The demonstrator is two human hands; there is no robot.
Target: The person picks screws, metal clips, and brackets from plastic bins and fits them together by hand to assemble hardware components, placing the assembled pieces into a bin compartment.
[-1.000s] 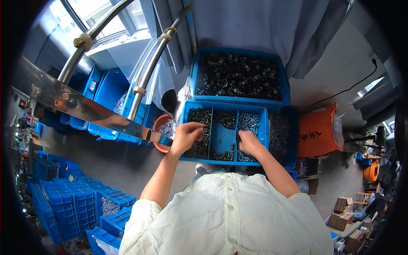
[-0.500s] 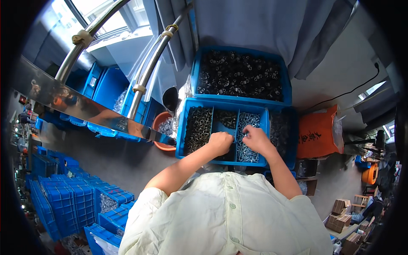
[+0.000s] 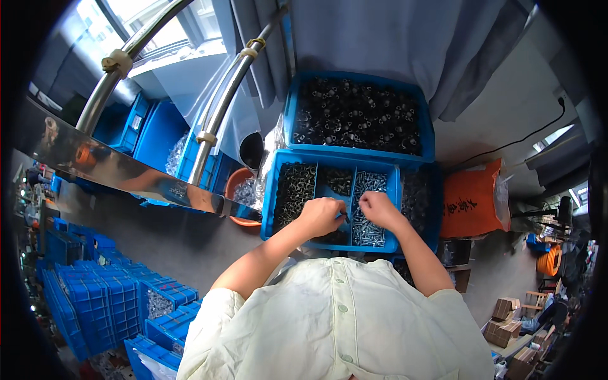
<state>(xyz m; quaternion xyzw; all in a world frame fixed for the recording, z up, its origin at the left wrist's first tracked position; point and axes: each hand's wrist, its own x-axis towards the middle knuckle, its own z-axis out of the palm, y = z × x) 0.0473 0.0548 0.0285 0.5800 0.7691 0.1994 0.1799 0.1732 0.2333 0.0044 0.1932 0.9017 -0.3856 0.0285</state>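
Head view: silver screws [image 3: 370, 235] beneath right grip [image 3: 378, 209].

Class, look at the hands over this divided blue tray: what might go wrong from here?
The left hand seems to hold a small dark part, which might slip. The right hand is above silvery screws; only a thin divider separates them from dark fittings in the middle compartment, so dropped pieces could mix.

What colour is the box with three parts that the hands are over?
The divided box is blue, seen best in the head view.
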